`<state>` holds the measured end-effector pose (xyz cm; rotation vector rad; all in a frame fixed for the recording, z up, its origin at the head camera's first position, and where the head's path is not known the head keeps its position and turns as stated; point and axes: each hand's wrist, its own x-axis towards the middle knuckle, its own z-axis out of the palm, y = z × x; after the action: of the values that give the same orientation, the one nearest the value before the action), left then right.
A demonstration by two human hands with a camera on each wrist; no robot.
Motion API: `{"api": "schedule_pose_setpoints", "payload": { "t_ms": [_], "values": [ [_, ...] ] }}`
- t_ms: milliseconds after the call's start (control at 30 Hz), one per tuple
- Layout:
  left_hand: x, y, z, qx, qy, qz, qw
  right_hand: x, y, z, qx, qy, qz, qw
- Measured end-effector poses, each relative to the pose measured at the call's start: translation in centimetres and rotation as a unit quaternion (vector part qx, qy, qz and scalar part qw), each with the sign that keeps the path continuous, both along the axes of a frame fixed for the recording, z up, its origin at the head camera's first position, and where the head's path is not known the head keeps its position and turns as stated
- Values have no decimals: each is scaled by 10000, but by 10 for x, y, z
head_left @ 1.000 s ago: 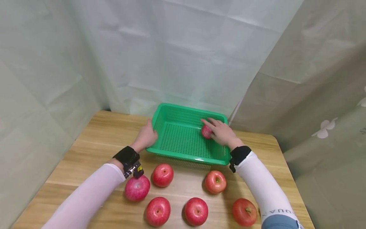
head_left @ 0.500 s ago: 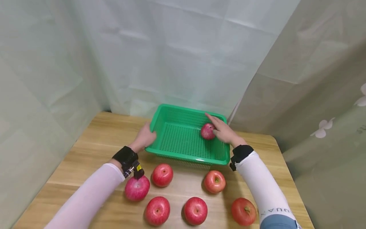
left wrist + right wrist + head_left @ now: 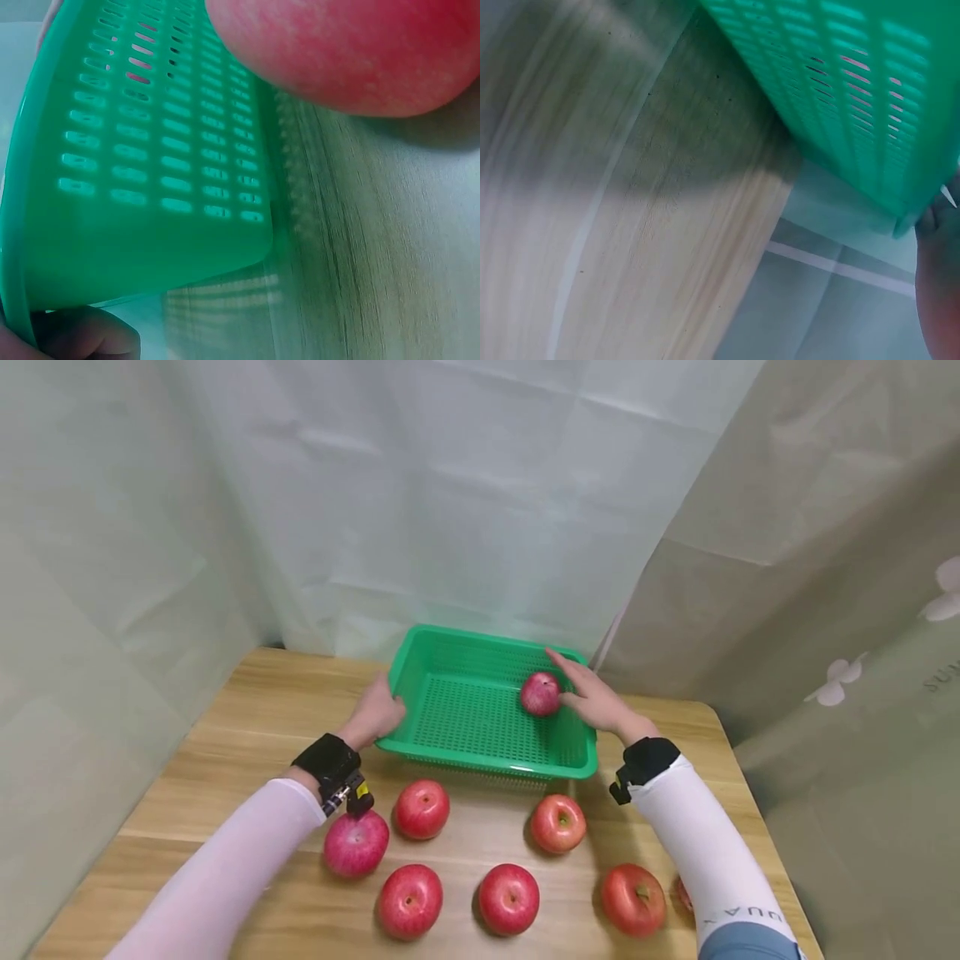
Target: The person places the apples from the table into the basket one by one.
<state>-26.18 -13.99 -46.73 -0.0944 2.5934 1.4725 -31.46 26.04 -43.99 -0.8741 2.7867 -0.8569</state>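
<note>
- Head view: the green basket (image 3: pixel 480 710) sits at the worktop's (image 3: pixel 225 752) far edge, toward the right corner. The left hand (image 3: pixel 375 714) grips its left rim, fingers curled over the edge. The right hand (image 3: pixel 596 697) is at the right rim with fingers straight, fingertips just touching or right beside the apple in the basket (image 3: pixel 541 693). A second ago that hand was curled over this apple; now it has slid off to the side, so the apple looks set down and let go, lying by the right wall.
- Six more red apples (image 3: pixel 508 898) wait in two loose rows along the near edge, plus a sliver of a seventh behind the right sleeve (image 3: pixel 705 852).
- Left wrist view: here's what the head cam misses. The basket's slotted wall (image 3: pixel 150 165) from outside, a fingertip (image 3: pixel 82 337) tucked under the rim, and a big apple on the worktop (image 3: pixel 352 52) right beside the basket.
- Right wrist view: mostly blurred wood and the basket's underside (image 3: pixel 855 90), a bit of hand at the rim in the corner. Can't tell the finger pose from this one.
</note>
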Motion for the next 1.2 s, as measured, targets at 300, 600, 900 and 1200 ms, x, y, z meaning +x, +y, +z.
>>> {"api": "schedule_pose_setpoints", "payload": {
  "t_ms": [300, 600, 900, 1200],
  "values": [
    [3, -12, 6, -416, 41, 8, 9991, 28, 29, 22, 237, -57, 169, 9996],
    [7, -24, 10, -909, 226, 106, 9955, 76, 79, 23, 1169, -342, -138, 9925],
    [10, -24, 5, -1193, 253, 114, 9925, 145, 112, 19, 1170, -838, -334, 9890],
    [10, -16, 10, -1189, 303, 2, 9924, 197, 136, 23, 764, -1598, -338, 9836]
  ]
}}
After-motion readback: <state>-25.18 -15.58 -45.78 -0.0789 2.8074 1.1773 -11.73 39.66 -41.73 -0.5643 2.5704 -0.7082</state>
